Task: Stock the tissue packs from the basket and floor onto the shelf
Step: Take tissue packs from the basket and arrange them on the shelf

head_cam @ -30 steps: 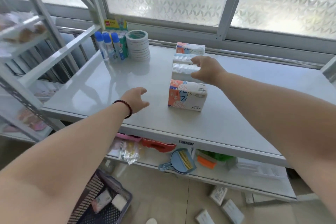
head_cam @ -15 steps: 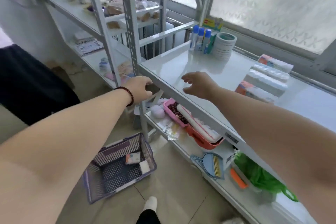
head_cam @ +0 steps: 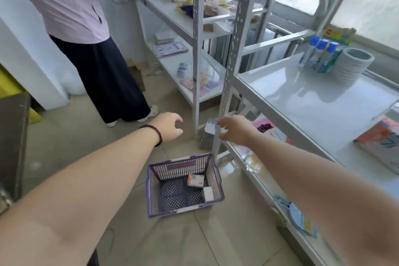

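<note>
A purple basket (head_cam: pixel 151 192) stands on the tiled floor below my arms. In it lie an orange-printed tissue pack (head_cam: pixel 195 180) and a plain white tissue pack (head_cam: pixel 208 193). At the right edge of the grey shelf (head_cam: pixel 319 110) lies an orange and blue tissue pack (head_cam: pixel 382 138), partly cut off. My left hand (head_cam: pixel 169 126), with a bead bracelet on the wrist, hangs in the air above the floor, fingers apart and empty. My right hand (head_cam: pixel 234 129) hovers by the shelf's corner upright, fingers spread, holding nothing.
Another person in a pink top (head_cam: pixel 71 4) stands at the far rack. Blue-capped bottles (head_cam: pixel 319 54) and a stack of tape rolls (head_cam: pixel 354 65) sit at the shelf's back. A perforated upright (head_cam: pixel 228 67) stands beside the basket. A blue dustpan (head_cam: pixel 295 216) lies on the lower shelf.
My view has swung left and down from the shelf top to the floor and basket. Both hands have come off the shelf and now hang over the floor. The other person has come into view.
</note>
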